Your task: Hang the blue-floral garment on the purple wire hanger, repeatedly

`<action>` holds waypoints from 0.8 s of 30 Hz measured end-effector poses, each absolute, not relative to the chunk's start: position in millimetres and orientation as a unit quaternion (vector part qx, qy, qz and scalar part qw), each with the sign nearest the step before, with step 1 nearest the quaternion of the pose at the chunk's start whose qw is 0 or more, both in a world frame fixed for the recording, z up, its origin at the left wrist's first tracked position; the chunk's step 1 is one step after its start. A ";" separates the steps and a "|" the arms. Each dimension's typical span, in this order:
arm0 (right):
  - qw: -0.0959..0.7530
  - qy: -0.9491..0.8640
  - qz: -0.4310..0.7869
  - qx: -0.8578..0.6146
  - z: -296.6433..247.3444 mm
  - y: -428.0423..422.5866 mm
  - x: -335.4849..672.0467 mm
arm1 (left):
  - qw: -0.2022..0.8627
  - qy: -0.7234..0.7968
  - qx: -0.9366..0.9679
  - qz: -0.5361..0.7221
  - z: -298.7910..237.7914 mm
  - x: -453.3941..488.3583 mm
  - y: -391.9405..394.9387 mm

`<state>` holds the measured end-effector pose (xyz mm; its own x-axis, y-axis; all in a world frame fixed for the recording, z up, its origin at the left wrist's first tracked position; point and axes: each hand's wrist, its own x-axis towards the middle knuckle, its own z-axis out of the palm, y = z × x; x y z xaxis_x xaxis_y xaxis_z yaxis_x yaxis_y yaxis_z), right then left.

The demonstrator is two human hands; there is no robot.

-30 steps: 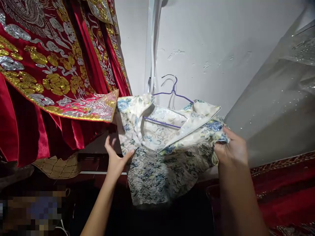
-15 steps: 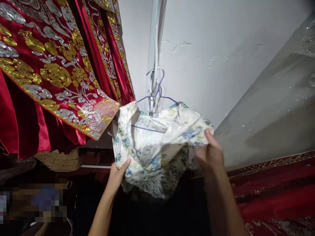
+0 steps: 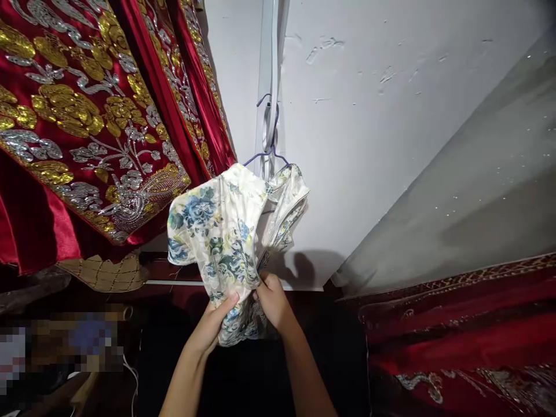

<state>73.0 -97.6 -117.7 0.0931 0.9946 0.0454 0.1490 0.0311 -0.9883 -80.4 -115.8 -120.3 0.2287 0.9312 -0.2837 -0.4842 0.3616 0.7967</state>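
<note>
A white floral garment (image 3: 230, 231) with blue, green and yellow flowers and a short sleeve hangs from a purple hanger (image 3: 259, 155). The hanger's hook is up by a white metal strip (image 3: 268, 52) on the wall. My left hand (image 3: 215, 321) grips the lower left part of the garment, thumb on top of the cloth. Close beside it, my right hand (image 3: 273, 298) is closed on the garment's front edge; its fingertips are partly hidden by the fabric. The garment is turned at an angle, and its far shoulder shows behind the front opening.
Red cloth with gold and silver sequin embroidery (image 3: 87, 116) hangs at the left, close to the garment's sleeve. Behind is a white wall (image 3: 369, 145). More red embroidered fabric (image 3: 478, 324) lies at the lower right. A tan quilted item (image 3: 104, 273) sits at the lower left.
The garment has swung from facing me to an angled side view, its sleeve now showing at the left. My right hand has moved left and down, near my left hand.
</note>
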 end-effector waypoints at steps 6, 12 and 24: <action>0.502 -0.463 0.516 -0.517 -122.3 -121.3 77.6 | 0.694 0.406 0.276 0.526 -114.4 -85.3 -115.0; 0.515 -0.459 0.543 -0.480 -120.7 -127.4 74.9 | 0.708 0.394 0.320 0.492 -117.4 -79.5 -116.4; 0.489 -0.450 0.560 -0.494 -129.9 -131.3 77.3 | 0.271 0.499 0.521 0.637 -157.9 -80.7 -102.2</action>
<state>77.3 -131.3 -129.9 -0.0331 0.9930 -0.1130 -0.1042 -0.1159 -0.9878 -80.7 -102.2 -157.9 -0.3103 0.8655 0.3932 0.1746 -0.3547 0.9185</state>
